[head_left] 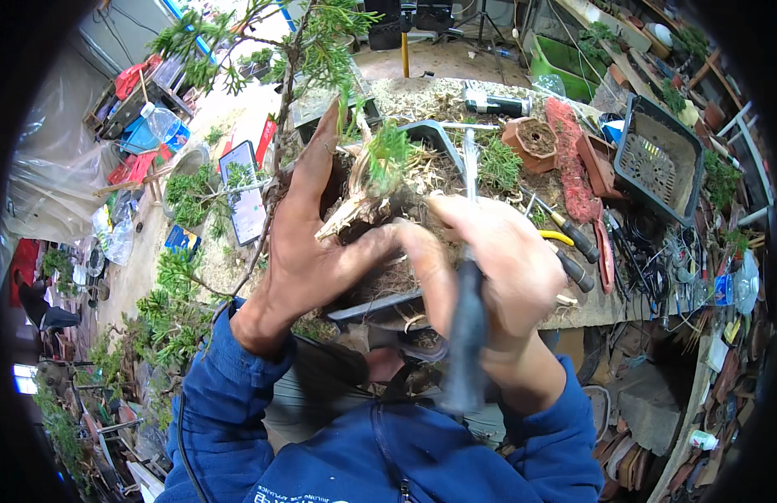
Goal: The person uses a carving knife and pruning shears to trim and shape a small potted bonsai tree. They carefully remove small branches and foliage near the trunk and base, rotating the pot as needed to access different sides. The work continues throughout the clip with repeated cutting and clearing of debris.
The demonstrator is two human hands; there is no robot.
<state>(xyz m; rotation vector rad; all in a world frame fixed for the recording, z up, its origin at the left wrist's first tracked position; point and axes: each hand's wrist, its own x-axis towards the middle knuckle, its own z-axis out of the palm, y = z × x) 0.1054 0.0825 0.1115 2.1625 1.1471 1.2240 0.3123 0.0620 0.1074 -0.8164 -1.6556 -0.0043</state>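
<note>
A potted juniper with a pale, stripped wood base (pixel 355 213) stands in a dark rectangular pot (pixel 380 307) in front of me. My left hand (pixel 300 210) is against it from the left, thumb and index finger stretched wide apart around the pale wood. Its other fingers are hidden. Closed around a dark-handled tool (pixel 465 339) is my right hand (pixel 514 272), just right of the wood. The tool's slim metal shaft (pixel 470 159) points away from me. Motion blurs it, so its exact kind cannot be told. Green foliage (pixel 390 155) shows above the wood.
Right of the pot lie pliers (pixel 573 235), a red brush (pixel 570 159), a terracotta pot (pixel 535 141) and a black plastic tray (pixel 661 159). A phone (pixel 241 197) and a water bottle (pixel 164 126) are on the left. A leafy branch (pixel 292 63) rises beside my left hand.
</note>
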